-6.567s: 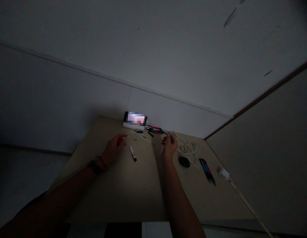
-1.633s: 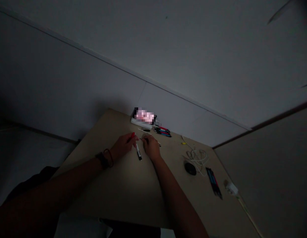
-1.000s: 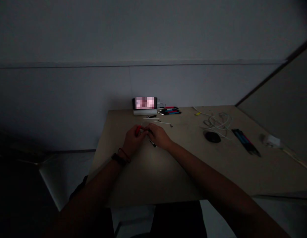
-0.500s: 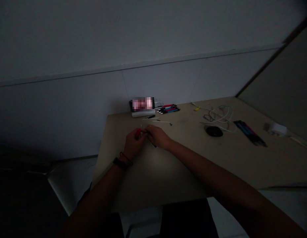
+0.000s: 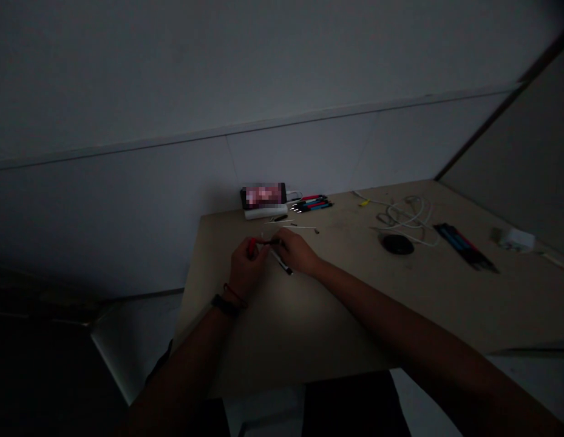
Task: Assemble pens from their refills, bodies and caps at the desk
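— As a slim dark piece spans the gap between two bare hands, its long axis runs roughly left to right, level with the fingertips. Which hand is nearer?

— The right hand. Its grip is narrow, pinched at the dark piece's right end. The other end points straight at the red piece, and in this dim light I cannot tell whether the two touch.

— And the left hand?

— Fingers curled around the red piece, a close grip, just to the left of the dark piece and almost in line with it.

— What lies beneath?

— A black-and-white pen part on the surface, slanting from below the fingertips toward the viewer and to the right. Whether a finger brushes it is hidden.

— Farther out?

— Beyond the hands, a thin white rod; behind it, a bundle of pens beside a lit phone propped at a white block. Well apart to the right, a black mouse sits beside a coiled white cable.
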`<state>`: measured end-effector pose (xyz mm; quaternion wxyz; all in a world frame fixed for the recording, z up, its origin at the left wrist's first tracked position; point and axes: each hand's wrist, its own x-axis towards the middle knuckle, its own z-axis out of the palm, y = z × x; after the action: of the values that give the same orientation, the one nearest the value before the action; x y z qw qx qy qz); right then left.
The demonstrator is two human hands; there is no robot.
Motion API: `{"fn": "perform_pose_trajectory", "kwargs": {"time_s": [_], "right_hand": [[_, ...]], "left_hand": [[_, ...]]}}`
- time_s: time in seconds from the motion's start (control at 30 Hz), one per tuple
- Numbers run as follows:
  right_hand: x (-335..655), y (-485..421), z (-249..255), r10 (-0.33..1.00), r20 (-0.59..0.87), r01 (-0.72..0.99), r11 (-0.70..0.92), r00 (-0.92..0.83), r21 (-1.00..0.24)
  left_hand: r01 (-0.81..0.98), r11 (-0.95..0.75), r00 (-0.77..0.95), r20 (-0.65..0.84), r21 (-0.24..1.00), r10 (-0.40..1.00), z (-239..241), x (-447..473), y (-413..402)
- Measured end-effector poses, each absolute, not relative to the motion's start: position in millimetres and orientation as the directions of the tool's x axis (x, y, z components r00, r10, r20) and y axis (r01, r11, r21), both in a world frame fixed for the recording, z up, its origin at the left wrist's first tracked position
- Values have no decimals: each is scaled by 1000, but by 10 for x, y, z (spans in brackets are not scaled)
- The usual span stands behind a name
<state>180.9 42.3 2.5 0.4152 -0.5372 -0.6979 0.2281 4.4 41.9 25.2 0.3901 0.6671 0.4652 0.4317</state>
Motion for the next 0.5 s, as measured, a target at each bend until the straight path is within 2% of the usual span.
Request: {"fn": "perform_pose_trajectory", "kwargs": {"time_s": [0.1,0.17,0.27,0.33,0.5], "right_hand": [[1861,497,-18,976,210,377,175,53,-910],[1888,537,-35,990,78,116,64,117,-991],[1899,546,-26,987,-64,-254,-25,145,-967],[1885,519,-4,989,-90,-353,-42,121,-935],[1843,458,35,994,-101,-397,-78,37,-915]], "left_hand": [[254,-273,123,249,928,961,255,43,424],[236,-266,92,251,935,964,264,46,424],[239,-256,82,244,936,966,277,49,422],[258,-257,76,245,931,966,277,49,426],[300,-254,48,252,919,967,251,37,451]]}}
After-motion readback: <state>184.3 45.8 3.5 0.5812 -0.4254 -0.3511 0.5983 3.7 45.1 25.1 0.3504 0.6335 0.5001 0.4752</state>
